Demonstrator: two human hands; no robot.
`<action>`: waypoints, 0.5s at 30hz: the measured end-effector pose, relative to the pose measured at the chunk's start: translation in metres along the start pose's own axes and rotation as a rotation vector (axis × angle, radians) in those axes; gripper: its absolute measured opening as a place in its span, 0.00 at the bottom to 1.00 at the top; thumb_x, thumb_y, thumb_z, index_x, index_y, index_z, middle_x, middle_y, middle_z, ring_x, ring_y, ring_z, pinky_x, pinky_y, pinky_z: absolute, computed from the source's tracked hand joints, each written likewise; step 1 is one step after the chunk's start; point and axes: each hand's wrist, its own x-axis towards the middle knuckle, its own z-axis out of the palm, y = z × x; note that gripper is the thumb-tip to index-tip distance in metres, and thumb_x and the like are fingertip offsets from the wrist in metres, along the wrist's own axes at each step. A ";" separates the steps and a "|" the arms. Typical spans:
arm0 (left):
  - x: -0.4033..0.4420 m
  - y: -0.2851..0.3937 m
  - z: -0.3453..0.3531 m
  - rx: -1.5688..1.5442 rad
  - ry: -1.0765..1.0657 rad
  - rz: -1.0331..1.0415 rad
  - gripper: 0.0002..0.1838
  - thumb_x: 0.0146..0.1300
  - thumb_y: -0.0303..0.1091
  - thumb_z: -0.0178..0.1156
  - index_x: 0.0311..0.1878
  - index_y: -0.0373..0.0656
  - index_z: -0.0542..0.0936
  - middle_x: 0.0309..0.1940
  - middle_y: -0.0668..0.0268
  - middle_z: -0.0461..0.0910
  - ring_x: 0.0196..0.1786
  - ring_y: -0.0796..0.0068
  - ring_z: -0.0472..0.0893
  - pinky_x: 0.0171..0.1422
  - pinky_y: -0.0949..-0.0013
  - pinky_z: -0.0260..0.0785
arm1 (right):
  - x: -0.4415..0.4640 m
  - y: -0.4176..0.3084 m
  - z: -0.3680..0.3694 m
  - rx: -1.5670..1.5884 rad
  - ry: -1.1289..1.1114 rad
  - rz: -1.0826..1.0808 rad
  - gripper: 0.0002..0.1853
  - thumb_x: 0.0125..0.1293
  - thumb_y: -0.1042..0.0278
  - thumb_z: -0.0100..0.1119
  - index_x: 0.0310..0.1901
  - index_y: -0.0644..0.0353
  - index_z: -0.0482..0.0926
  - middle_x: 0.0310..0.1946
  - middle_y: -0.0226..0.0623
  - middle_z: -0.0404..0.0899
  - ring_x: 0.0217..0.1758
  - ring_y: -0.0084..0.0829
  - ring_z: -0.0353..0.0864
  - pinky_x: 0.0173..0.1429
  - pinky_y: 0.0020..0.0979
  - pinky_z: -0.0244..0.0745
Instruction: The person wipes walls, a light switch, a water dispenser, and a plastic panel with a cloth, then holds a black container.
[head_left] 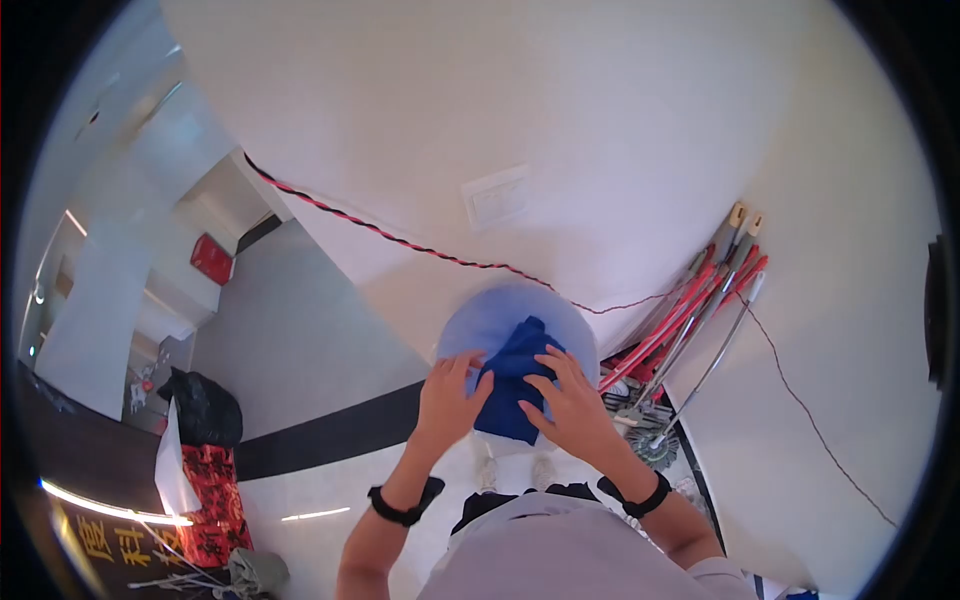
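Observation:
A dark blue cloth (pixel 512 395) lies rumpled on a round light-blue top (pixel 480 310), which looks like a stool or small table. My left hand (pixel 448 405) is at the cloth's left edge, thumb apart from the curved fingers, with nothing visible in it. Over the right side of the same cloth, my right hand (pixel 572 405) has its fingers spread and bent. Whether the fingertips of either hand press on the cloth, I cannot tell. Black bands circle both wrists.
Red and grey mop handles (pixel 690 310) lean in the corner at right, above a mop head (pixel 655 447). A twisted red and black cord (pixel 400 240) runs along the wall past a white switch plate (pixel 496 198). A black bag (pixel 205 410) stands at left.

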 end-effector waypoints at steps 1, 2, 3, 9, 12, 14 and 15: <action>0.007 0.000 0.003 0.012 0.008 -0.013 0.16 0.65 0.34 0.64 0.54 0.43 0.80 0.41 0.59 0.85 0.46 0.59 0.82 0.52 0.59 0.72 | -0.003 0.001 0.002 0.007 0.006 -0.003 0.17 0.63 0.63 0.69 0.50 0.60 0.80 0.60 0.48 0.71 0.72 0.53 0.67 0.76 0.54 0.61; 0.015 -0.001 0.005 0.016 -0.064 -0.105 0.17 0.64 0.40 0.64 0.52 0.42 0.82 0.38 0.59 0.85 0.42 0.57 0.82 0.49 0.58 0.74 | -0.005 0.003 0.004 0.021 0.003 -0.016 0.17 0.63 0.63 0.69 0.50 0.60 0.80 0.60 0.48 0.71 0.72 0.53 0.67 0.76 0.54 0.61; 0.022 -0.001 0.007 0.021 -0.137 -0.197 0.20 0.64 0.46 0.65 0.51 0.41 0.83 0.36 0.58 0.86 0.39 0.56 0.83 0.46 0.57 0.76 | -0.007 0.003 0.006 0.060 0.008 -0.014 0.15 0.62 0.64 0.69 0.47 0.61 0.81 0.60 0.49 0.72 0.72 0.53 0.66 0.77 0.54 0.60; 0.058 0.016 0.003 0.282 -0.486 -0.429 0.24 0.63 0.53 0.67 0.45 0.39 0.84 0.33 0.58 0.85 0.35 0.64 0.84 0.41 0.63 0.73 | -0.018 0.009 0.007 0.144 0.078 0.019 0.11 0.60 0.69 0.69 0.44 0.60 0.81 0.59 0.47 0.72 0.73 0.53 0.65 0.77 0.56 0.58; 0.049 0.005 0.008 0.144 -0.459 -0.312 0.20 0.65 0.48 0.67 0.43 0.37 0.80 0.32 0.59 0.83 0.32 0.69 0.82 0.39 0.66 0.72 | -0.025 0.008 0.003 0.122 0.114 0.043 0.11 0.60 0.69 0.69 0.44 0.60 0.82 0.60 0.46 0.72 0.73 0.54 0.64 0.77 0.57 0.57; 0.039 0.006 0.011 -0.012 -0.375 -0.203 0.19 0.65 0.45 0.67 0.43 0.37 0.78 0.30 0.58 0.83 0.31 0.65 0.81 0.39 0.64 0.72 | -0.028 0.006 0.000 0.115 0.133 0.054 0.11 0.59 0.69 0.69 0.44 0.60 0.82 0.60 0.46 0.71 0.74 0.55 0.64 0.77 0.57 0.57; 0.037 0.008 0.013 -0.172 -0.275 -0.104 0.18 0.65 0.43 0.68 0.43 0.37 0.75 0.29 0.56 0.82 0.31 0.61 0.81 0.40 0.61 0.72 | -0.028 0.006 0.000 0.127 0.145 0.046 0.12 0.59 0.70 0.69 0.44 0.61 0.82 0.61 0.47 0.71 0.74 0.55 0.63 0.78 0.57 0.56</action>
